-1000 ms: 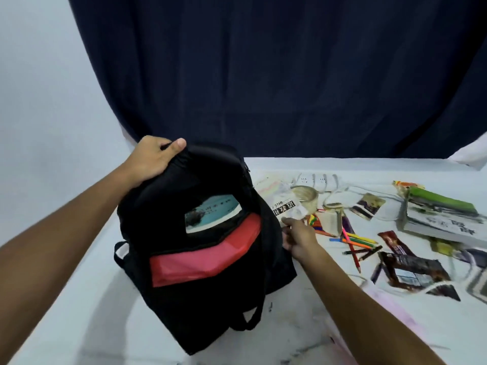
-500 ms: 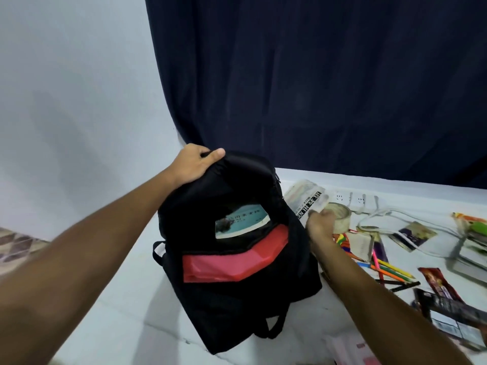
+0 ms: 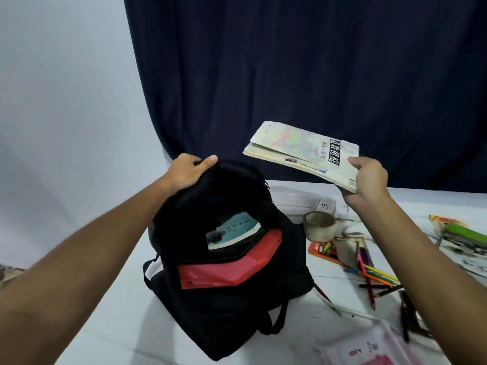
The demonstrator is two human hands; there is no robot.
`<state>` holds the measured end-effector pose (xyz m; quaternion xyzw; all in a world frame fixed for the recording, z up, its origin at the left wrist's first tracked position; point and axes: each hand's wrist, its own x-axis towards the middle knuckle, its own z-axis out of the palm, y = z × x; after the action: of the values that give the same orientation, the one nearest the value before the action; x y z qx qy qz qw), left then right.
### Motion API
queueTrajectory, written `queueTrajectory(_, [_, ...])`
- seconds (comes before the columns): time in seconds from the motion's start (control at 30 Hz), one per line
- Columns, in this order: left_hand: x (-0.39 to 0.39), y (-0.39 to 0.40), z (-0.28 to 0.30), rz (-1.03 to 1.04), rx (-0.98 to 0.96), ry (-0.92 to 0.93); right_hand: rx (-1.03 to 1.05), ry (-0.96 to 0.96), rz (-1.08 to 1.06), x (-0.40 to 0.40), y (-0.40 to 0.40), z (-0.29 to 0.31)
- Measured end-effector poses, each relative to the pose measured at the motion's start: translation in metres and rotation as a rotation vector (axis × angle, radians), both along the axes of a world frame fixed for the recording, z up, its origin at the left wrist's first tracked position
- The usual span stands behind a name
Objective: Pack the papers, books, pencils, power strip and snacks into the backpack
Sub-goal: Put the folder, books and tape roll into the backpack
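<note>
A black backpack (image 3: 226, 306) with a red panel stands open on the white table (image 3: 110, 335). My left hand (image 3: 188, 171) grips its top rim and holds it open. A teal-covered book (image 3: 232, 231) shows inside the opening. My right hand (image 3: 367, 181) holds a worn white book (image 3: 300, 151) in the air, above and to the right of the backpack. Coloured pencils (image 3: 379, 279) lie scattered right of the bag. A white power strip (image 3: 326, 205) lies behind them, partly hidden by my right arm.
A roll of tape (image 3: 319, 225) stands right of the backpack. A stack of books with a green item (image 3: 466, 233) lies at the far right. Pink packets (image 3: 369, 351) lie near the front edge. A dark curtain (image 3: 290, 75) hangs behind the table.
My right hand has taken the white book off the table and raised it up and to the right. The left hand still holds the backpack's rim.
</note>
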<state>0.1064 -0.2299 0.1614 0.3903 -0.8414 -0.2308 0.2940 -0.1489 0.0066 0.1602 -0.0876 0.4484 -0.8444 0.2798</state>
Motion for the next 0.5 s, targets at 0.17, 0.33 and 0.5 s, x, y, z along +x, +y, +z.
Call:
queueTrajectory(0.17, [-0.003, 0.000, 0.005, 0.000, -0.019, -0.005, 0.279, 0.051, 0.453, 0.010, 0.015, -0.004])
queueTrajectory(0.33, [-0.008, -0.001, 0.007, -0.028, 0.013, 0.007, 0.357, -0.014, 0.650, 0.050, 0.008, -0.019])
queueTrajectory(0.5, [-0.018, 0.007, 0.010, -0.054, -0.052, -0.024, 0.225, -0.222, 0.588, 0.094, -0.025, -0.053])
